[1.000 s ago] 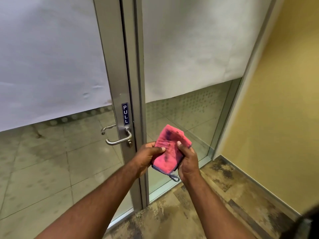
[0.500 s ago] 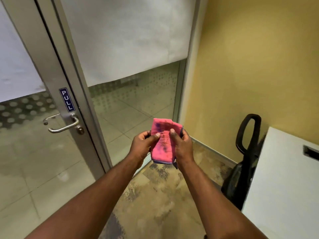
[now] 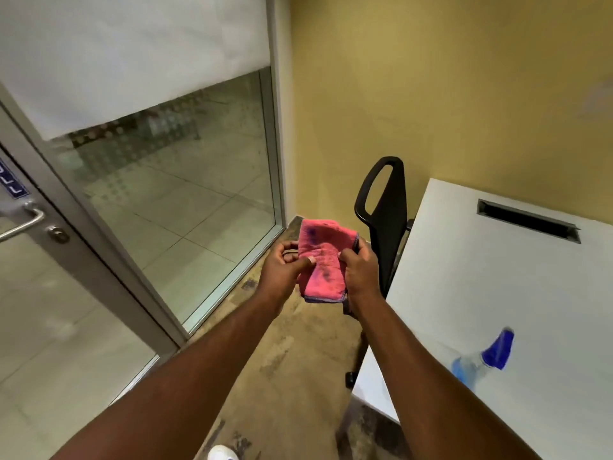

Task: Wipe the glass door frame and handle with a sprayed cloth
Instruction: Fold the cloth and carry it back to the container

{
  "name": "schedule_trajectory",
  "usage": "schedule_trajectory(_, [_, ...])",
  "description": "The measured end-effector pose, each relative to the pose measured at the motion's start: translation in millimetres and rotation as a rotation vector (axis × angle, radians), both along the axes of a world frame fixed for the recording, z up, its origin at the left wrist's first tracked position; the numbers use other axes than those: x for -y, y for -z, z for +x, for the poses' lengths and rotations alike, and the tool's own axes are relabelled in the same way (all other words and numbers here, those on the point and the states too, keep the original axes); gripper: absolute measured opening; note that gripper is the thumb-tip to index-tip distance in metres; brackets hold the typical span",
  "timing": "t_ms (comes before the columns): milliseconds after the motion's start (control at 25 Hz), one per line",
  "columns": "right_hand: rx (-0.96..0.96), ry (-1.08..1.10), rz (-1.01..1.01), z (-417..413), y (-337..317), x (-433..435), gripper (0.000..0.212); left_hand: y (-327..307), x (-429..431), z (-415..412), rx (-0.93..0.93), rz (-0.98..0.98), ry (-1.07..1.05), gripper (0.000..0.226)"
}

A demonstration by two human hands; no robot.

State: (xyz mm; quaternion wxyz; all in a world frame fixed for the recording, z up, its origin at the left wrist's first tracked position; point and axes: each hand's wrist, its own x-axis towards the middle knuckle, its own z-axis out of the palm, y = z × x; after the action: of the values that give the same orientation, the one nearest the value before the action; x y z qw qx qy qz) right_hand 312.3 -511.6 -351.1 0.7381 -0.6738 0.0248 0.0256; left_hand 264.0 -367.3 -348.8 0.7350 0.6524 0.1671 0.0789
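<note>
A folded pink cloth (image 3: 323,260) with dark stains and a blue hem hangs between both hands in the middle of the view. My left hand (image 3: 282,270) pinches its left edge and my right hand (image 3: 361,270) grips its right edge. The grey metal door frame (image 3: 96,260) runs diagonally at the left. Its lever handle (image 3: 23,224) and keyhole sit at the far left edge, well away from the cloth. A spray bottle (image 3: 484,358) with a blue trigger head lies on the white table at the lower right.
A white table (image 3: 497,293) with a cable slot fills the right side. A black chair (image 3: 384,207) stands between the table and the yellow wall (image 3: 431,78). A fixed glass panel (image 3: 185,200) with a white blind stands beside the door. The floor is stained brown.
The view has swung right: the door handle slid to the left edge, and the table, chair and spray bottle came into view. Both hands still hold the cloth.
</note>
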Motion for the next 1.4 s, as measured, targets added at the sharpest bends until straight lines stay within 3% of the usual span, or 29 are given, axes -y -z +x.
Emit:
schedule_trajectory(200, [-0.102, 0.122, -0.093, -1.9, 46.0, 80.3, 0.032, 38.9, 70.8, 10.3, -0.093, 0.124, 0.095, 0.024])
schedule_trajectory(400, [-0.189, 0.266, -0.171, -4.6, 94.7, 144.2, 0.039, 81.4, 128.0, 16.6, -0.168, 0.116, 0.233, 0.013])
schedule_trajectory(560, [-0.284, 0.348, -0.231, -6.0, 127.0, 178.4, 0.033, 108.8, 162.9, 22.3, -0.218, 0.114, 0.314, 0.018])
schedule_trajectory(920, [-0.455, 0.401, -0.327, -11.2, 193.4, 201.1, 0.03, 171.9, 190.4, 39.2, -0.359, 0.303, 0.487, 0.039])
schedule_trajectory(1000, [-0.505, 0.421, -0.32, -9.8, 208.9, 200.1, 0.03, 184.3, 191.6, 39.8, -0.339, 0.431, 0.549, 0.042])
schedule_trajectory(1160, [-0.615, 0.453, -0.357, -6.9, 233.5, 200.1, 0.028, 204.0, 193.4, 38.5, -0.089, 0.886, 0.787, 0.03])
schedule_trajectory(1280, [-0.683, 0.456, -0.414, -6.5, 246.0, 202.2, 0.022, 213.2, 197.9, 38.2, 0.053, 1.09, 0.871, 0.023])
schedule_trajectory(1400, [-0.744, 0.452, -0.487, -2.4, 250.8, 203.4, 0.023, 226.2, 199.6, 43.1, 0.07, 1.259, 1.005, 0.044])
